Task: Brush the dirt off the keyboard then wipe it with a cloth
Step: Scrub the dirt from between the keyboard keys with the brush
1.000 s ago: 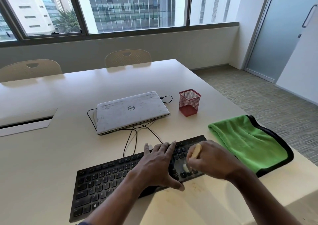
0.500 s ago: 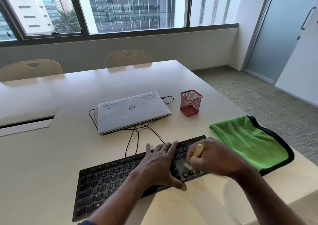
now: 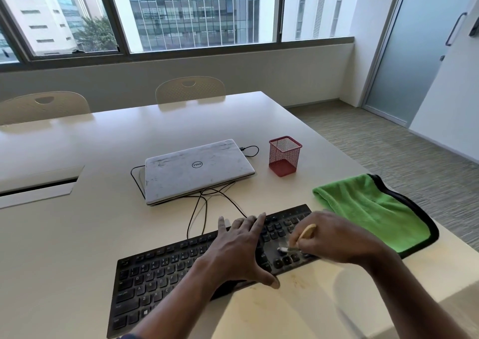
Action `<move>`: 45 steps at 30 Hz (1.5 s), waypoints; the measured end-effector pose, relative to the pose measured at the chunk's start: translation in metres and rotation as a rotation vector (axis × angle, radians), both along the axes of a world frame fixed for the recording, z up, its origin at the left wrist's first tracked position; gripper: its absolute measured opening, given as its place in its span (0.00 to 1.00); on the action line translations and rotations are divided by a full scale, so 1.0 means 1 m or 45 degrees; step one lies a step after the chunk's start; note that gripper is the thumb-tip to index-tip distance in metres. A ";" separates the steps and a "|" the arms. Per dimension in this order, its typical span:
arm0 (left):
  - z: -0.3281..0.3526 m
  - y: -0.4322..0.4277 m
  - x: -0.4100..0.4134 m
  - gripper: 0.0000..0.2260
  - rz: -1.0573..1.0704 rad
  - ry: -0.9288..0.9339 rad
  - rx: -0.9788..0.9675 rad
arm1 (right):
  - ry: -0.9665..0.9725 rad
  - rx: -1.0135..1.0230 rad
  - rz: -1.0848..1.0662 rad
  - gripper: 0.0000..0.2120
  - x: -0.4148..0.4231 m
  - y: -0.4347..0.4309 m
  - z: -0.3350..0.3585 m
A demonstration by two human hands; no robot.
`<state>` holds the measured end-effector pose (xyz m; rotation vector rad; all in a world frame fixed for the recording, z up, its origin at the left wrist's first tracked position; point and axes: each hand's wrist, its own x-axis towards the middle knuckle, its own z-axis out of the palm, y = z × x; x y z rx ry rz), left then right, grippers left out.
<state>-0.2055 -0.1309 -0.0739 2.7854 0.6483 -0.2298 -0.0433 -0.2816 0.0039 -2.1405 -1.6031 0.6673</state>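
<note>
A black keyboard (image 3: 160, 274) lies slanted across the near part of the white table (image 3: 64, 235). My left hand (image 3: 238, 248) rests flat on its middle with straight, spread fingers. My right hand (image 3: 334, 237) grips a small brush with a pale wooden handle (image 3: 308, 231); its bristle tip touches the dusty keys at the keyboard's right end. A green cloth (image 3: 370, 209) with a black border lies on the table just right of the keyboard, untouched.
A closed silver laptop (image 3: 197, 170) sits behind the keyboard, with black cables (image 3: 202, 203) looping to it. A red mesh pen cup (image 3: 284, 155) stands to its right. Two chairs (image 3: 190, 89) stand at the far side. The table's right edge runs past the cloth.
My right hand has shifted slightly with the brush over the right-end keys, in a short sweeping stroke. My left hand stays pressed on the keyboard.
</note>
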 end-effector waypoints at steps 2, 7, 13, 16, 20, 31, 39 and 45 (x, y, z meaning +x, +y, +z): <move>0.000 0.000 0.000 0.65 0.002 0.003 0.000 | -0.027 -0.008 -0.023 0.07 0.001 0.000 0.003; 0.001 -0.001 0.000 0.65 0.002 -0.001 -0.003 | 0.000 0.097 -0.017 0.09 -0.002 0.010 0.003; 0.001 -0.001 -0.001 0.64 0.002 0.005 -0.007 | -0.158 -0.006 -0.025 0.06 0.002 0.014 0.000; 0.000 0.000 0.000 0.64 -0.001 0.001 -0.011 | -0.067 0.081 -0.004 0.06 -0.002 0.018 0.006; 0.001 -0.001 0.000 0.65 -0.001 -0.001 -0.011 | -0.015 0.023 0.050 0.07 -0.012 0.023 -0.003; 0.002 0.000 0.000 0.65 0.008 0.003 -0.013 | -0.146 0.015 -0.070 0.09 0.000 0.026 -0.009; 0.001 0.000 0.000 0.65 0.000 0.006 -0.004 | -0.103 0.019 -0.170 0.11 0.000 0.018 -0.014; 0.000 0.001 0.000 0.65 -0.002 0.004 0.002 | -0.147 0.060 -0.165 0.12 -0.004 0.012 -0.010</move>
